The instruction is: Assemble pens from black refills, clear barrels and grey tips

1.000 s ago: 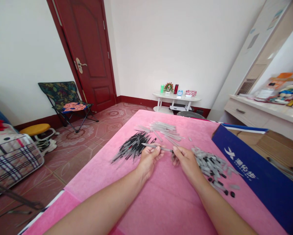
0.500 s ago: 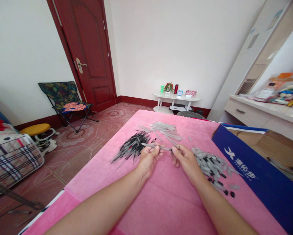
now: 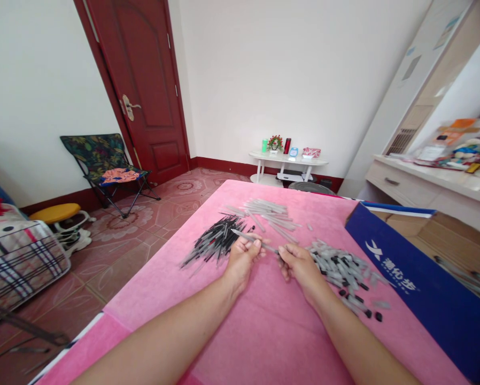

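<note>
a single slim, smooth grey pen barrel [image 3: 243, 235] is held slanted just over the fuzzy pink cloth [image 3: 264, 321]. the curled fingertips of the left hand [image 3: 242, 258] pinch it near its middle and the closed fingertips of the right hand [image 3: 300, 264] grip its near end, the two hands just apart. three loose heaps lie around them, each too crowded to count: thin black refills [image 3: 214, 243] touching the left hand, pale grey tubes [image 3: 269, 210] beyond, and stubby grey and black caps [image 3: 340, 267] just beside the right hand, with one blue cardboard box [image 3: 392, 267] farther right.
</note>
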### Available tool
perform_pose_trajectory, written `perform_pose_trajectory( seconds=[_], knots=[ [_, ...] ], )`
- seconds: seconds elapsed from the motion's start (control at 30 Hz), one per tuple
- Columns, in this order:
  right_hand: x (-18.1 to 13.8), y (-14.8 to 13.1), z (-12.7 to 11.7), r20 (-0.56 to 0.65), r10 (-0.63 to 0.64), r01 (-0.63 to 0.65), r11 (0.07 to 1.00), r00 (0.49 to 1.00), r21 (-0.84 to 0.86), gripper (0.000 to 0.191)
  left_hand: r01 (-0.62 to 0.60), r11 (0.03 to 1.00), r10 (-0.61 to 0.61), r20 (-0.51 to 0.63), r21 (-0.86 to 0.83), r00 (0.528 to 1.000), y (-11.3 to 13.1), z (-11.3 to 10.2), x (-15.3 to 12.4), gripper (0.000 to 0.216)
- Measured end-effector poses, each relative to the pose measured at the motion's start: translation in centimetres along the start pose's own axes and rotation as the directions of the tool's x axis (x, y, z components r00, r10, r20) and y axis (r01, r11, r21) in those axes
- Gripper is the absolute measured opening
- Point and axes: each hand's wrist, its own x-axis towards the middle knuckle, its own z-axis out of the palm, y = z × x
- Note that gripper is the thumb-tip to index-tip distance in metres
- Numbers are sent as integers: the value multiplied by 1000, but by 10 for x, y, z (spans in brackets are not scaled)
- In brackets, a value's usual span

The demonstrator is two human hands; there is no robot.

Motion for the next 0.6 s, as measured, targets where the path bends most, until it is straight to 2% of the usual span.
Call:
perform_pose_trajectory(
  seconds=[0.07, 0.13, 0.2, 0.27, 0.3, 0.37, 0.43, 0.5, 0.6],
  knots=[
    [1, -5, -6, -24, -23, 21, 997, 999, -70, 35, -9, 1000, 9, 14, 25, 1000, 2, 1, 0, 30],
    [2, -9, -18, -117, -147, 108, 950, 982, -293, 36, 2, 999, -3, 29, 41, 1000, 4, 1, -1, 33],
    [3, -11, -32, -197, -289, 126, 803, 937, -582, 29, 26, 998, -29, 48, 64, 998, 5, 1, -1, 38],
    [4, -10, -46, -189, -365, 82, 613, 912, -786, 16, 48, 993, -55, 71, 105, 996, 6, 1, -2, 42],
    [4, -9, -51, -162, -371, 65, 529, 915, -846, 14, 54, 990, -65, 82, 131, 994, 6, 1, -2, 42],
    [5, -7, -58, -89, -349, 58, 389, 933, -919, 16, 58, 982, -77, 100, 179, 992, 6, 2, -2, 43],
    [4, -7, -61, -56, -316, 39, 287, 947, -957, 16, 60, 975, -85, 110, 213, 990, 6, 3, -3, 43],
    [4, -9, -62, -59, -295, 13, 239, 954, -971, 17, 69, 970, -96, 110, 234, 989, 7, 3, -3, 42],
    [2, -12, -64, -79, -275, -18, 216, 958, -976, 20, 91, 965, -118, 99, 246, 988, 6, 2, -2, 42]
  ],
)
